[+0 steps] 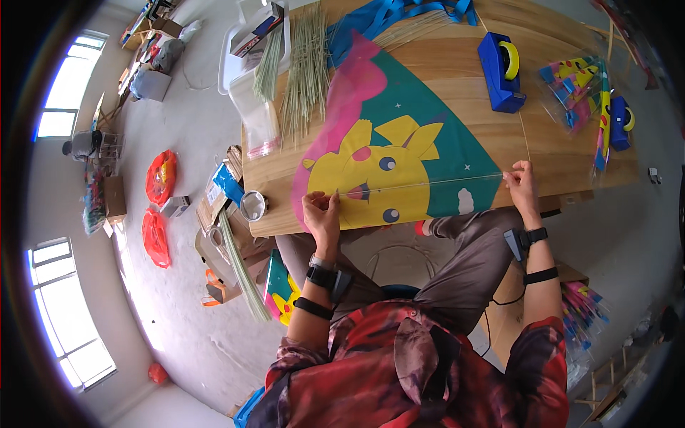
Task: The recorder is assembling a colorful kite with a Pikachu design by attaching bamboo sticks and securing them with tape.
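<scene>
A kite sail (399, 100) in green, pink and yellow, printed with a cartoon face, lies flat across the near part of the wooden table. Along its middle runs a thin pale rod (414, 186), nearly level from left to right. My left hand (322, 215) is closed in a pinch at the rod's left end, over the yellow and pink part. At the sail's right corner my right hand (522, 187) pinches the rod's other end. Both hands wear dark wrist straps. The exact fingertip contact is too small to make out.
Bundles of thin sticks (305, 71) lie behind the sail on the left, beside a white plastic bin (234, 53). A blue tape dispenser (499, 78) stands at the back right. Packed kites (571, 89) rest farther right. A round tape roll (253, 205) sits at the left table corner.
</scene>
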Motion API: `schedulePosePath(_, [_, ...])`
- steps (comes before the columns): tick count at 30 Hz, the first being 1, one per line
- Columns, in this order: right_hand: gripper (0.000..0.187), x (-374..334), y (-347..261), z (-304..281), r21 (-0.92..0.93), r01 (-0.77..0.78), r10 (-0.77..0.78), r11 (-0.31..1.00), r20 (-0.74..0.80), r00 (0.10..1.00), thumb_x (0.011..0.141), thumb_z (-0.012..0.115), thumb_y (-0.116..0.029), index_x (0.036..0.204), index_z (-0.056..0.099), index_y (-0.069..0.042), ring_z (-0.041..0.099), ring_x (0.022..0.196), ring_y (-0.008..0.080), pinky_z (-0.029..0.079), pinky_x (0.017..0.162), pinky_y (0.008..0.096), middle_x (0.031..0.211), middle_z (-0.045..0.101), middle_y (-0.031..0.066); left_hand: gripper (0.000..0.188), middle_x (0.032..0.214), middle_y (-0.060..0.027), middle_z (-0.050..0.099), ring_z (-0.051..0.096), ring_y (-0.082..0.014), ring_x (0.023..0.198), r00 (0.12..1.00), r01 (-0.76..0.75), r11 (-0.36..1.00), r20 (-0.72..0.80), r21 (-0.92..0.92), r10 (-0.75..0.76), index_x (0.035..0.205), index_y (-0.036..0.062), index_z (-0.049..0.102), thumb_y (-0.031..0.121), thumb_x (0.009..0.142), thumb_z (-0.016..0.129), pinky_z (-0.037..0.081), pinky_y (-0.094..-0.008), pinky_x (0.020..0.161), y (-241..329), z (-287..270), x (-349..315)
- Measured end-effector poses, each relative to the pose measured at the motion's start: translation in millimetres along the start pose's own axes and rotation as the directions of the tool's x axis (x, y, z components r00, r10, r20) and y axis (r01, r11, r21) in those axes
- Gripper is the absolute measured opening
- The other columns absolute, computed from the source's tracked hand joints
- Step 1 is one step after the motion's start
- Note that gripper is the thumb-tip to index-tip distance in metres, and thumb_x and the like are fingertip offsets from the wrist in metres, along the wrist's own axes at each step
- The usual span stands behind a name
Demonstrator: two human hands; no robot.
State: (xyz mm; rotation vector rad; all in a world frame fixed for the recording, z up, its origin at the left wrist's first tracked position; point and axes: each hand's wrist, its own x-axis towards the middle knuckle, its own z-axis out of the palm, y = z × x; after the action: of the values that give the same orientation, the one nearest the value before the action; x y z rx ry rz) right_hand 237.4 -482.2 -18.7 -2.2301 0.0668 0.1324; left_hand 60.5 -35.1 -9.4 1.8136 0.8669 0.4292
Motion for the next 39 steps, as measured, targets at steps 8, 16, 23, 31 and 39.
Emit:
schedulePosePath(8, [0.035,2,3,1,-0.009,0.034,-0.034,0.999,-0.017,0.999,0.091,0.075,-0.007,0.113,0.048,-0.007,0.066,0.069,0.0188,0.052,0.065,0.0344,0.079,0.067,0.0086,0.032,0.087,-0.0124,0.07,0.069,-0.0158,0.079,1.0,-0.025,1.0,-0.006,0.011,0.025,0.107,-0.0002,0.052,0.006,0.089,0.078,0.055,-0.0292,0.072,3,2,0])
schedulePosePath(16, [0.035,0,3,1,-0.088,0.015,-0.021,0.996,-0.057,0.998,0.09,0.077,-0.008,0.111,0.049,-0.007,0.067,0.071,0.0221,0.053,0.066,0.0368,0.079,0.068,0.0094,0.032,0.086,-0.0139,0.071,0.07,-0.021,0.077,0.991,-0.123,0.983,-0.041,0.135,0.129,0.106,-0.0002,0.053,0.008,0.088,0.079,0.055,-0.0322,0.072,8,7,-3])
schedulePosePath(23, [0.033,-4,-14,2,-0.214,0.012,-0.025,0.977,-0.056,0.998,0.091,0.076,-0.015,0.11,0.051,-0.007,0.071,0.079,0.0291,0.054,0.071,0.043,0.085,0.071,0.0103,0.031,0.086,-0.0144,0.072,0.071,-0.0252,0.078,0.992,-0.102,0.973,-0.048,0.207,0.115,0.104,0.0001,0.055,0.008,0.087,0.08,0.055,-0.0351,0.074,17,5,-5])
schedulePosePath(31, [0.031,-3,-18,5,-0.289,0.02,-0.048,0.957,-0.09,0.995,0.09,0.076,-0.01,0.108,0.051,-0.005,0.069,0.071,0.0237,0.054,0.067,0.037,0.079,0.069,0.0115,0.032,0.087,-0.0126,0.071,0.07,-0.0213,0.078,0.993,-0.103,0.974,-0.033,0.2,0.112,0.105,0.0,0.056,0.008,0.086,0.081,0.056,-0.0328,0.072,12,5,-1])
schedulePosePath(39, [0.033,-6,-19,8,-0.302,0.11,-0.151,0.947,-0.117,0.982,0.087,0.076,-0.01,0.107,0.049,-0.008,0.071,0.08,0.0364,0.053,0.07,0.0474,0.08,0.071,0.0121,0.032,0.086,-0.0134,0.071,0.07,-0.0226,0.078,0.987,-0.141,0.963,-0.04,0.231,0.154,0.105,0.0,0.056,0.006,0.085,0.08,0.055,-0.0338,0.073,11,6,-1])
